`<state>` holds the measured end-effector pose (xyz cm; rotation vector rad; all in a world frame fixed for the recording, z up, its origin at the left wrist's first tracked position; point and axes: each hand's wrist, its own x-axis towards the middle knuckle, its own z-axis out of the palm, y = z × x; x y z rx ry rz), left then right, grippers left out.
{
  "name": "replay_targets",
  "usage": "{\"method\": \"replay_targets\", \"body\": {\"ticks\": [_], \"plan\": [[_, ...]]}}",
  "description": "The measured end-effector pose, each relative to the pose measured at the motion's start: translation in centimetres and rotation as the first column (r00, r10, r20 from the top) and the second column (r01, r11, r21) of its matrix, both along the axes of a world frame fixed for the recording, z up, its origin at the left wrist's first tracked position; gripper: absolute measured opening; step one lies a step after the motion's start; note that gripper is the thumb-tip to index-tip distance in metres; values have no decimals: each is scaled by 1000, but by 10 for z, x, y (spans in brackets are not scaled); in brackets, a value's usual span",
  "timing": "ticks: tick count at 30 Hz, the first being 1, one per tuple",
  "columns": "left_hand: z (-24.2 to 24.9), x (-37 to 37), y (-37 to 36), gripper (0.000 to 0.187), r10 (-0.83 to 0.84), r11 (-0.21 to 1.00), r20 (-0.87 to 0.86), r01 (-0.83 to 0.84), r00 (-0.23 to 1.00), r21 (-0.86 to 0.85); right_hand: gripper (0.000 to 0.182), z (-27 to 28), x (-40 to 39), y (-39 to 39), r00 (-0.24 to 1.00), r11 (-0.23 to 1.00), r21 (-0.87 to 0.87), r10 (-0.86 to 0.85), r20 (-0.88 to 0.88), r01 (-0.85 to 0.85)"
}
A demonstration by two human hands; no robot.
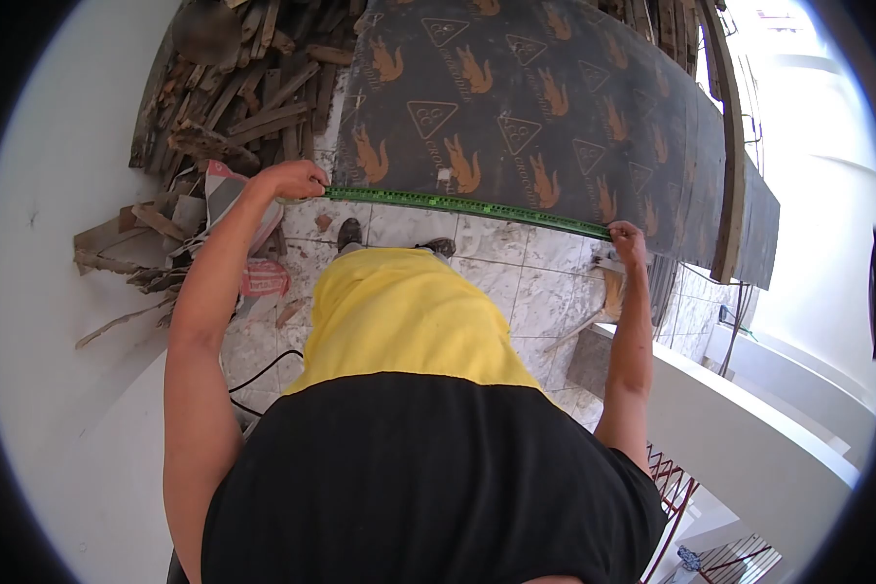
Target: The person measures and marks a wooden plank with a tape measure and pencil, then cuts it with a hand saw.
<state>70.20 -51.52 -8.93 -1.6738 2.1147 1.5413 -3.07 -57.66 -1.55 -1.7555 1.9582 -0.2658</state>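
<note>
A green tape measure blade stretches along the near edge of a dark board printed with orange crocodiles and triangles. My left hand grips the left end of the tape at the board's near left corner; whether the tape's case is inside that hand is hidden. Farther right, my right hand pinches the tape near its other end, close to the board's near edge. The tape lies almost straight between both hands, slanting slightly down to the right.
Broken wood scraps are heaped at the back left, with a torn sack below. A wooden beam crosses the board's right side. White tiles lie underfoot. A low white wall and a black cable are nearby.
</note>
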Motion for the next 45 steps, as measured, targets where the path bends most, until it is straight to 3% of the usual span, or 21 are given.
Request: {"method": "replay_targets", "body": {"ticks": [4, 6, 7, 9, 10, 11, 14, 16, 19, 23, 27, 31, 35, 37, 39, 41, 43, 45], "plan": [[-6, 1, -2, 30, -73, 994, -10, 72, 997, -80, 15, 3, 7, 5, 1000, 999, -38, -10, -20, 10], [-6, -3, -4, 23, -63, 998, 54, 64, 997, -12, 14, 4, 8, 6, 999, 999, -28, -19, -42, 18], [-15, 0, -4, 21, -93, 992, 4, 93, 996, -80, 14, 7, 10, 9, 994, 997, -12, -74, -76, 73], [-24, -6, -5, 20, -125, 983, -109, 108, 986, -150, 19, -7, -11, 11, 985, 988, -143, 39, -171, -64], [-23, -9, -5, 20, -121, 980, -127, 98, 984, -175, 21, -8, -11, 11, 986, 998, -65, -30, -162, 20], [-28, -8, -8, 20, -142, 977, -27, 136, 989, -165, 22, -8, -9, 13, 987, 996, -79, -56, -154, 44], [1, -22, -5, 21, -62, 996, 37, 64, 997, -64, 23, 1, 2, 18, 991, 992, -127, -34, -131, 17], [-1, -27, -5, 22, -72, 994, 59, 77, 996, -80, 19, 2, 8, 19, 983, 986, -83, -154, -95, 147], [-7, -21, -8, 23, 20, 1000, 121, -18, 992, -16, 17, 3, 14, 19, 974, 974, -79, -215, -65, 210], [-26, -13, -8, 24, -6, 1000, 11, 5, 1000, 11, 16, -9, 2, 19, 994, 982, -153, -106, 13, 107], [-20, -12, -7, 24, -73, 996, -14, 72, 997, -46, 17, -4, 5, 22, 993, 983, -175, -76, -91, 59], [-10, -11, -3, 24, -96, 991, 26, 98, 995, -94, 16, -12, -1, 18, 986, 979, -116, -163, 46, 167], [2, -13, -7, 25, -88, 996, 81, 90, 993, -14, 32, -1, 12, 31, 968, 964, -152, -191, 165, 216], [6, -13, -4, 25, -59, 998, 60, 59, 996, -11, 33, 0, 16, 51, 808, 824, -259, -345, 478, 504], [5, -13, -3, 25, -37, 999, 31, 38, 999, -8, 31, -1, 22, 80, 558, 783, 13, -455, 694, 622], [3, -12, -5, 23, -59, 998, 54, 60, 997, -7, 33, -9, 58, 110, 275, 713, 180, -472, 837, 677], [4, -12, -2, 22, -58, 998, 49, 60, 997, -23, 38, 19, 133, 139, 234, 680, 320, -590, 773, 659], [5, -14, -2, 21, -71, 997, 42, 73, 997, -40, 43, -4, 139, 162, 297, 745, 375, -596, 746, 552]]}}
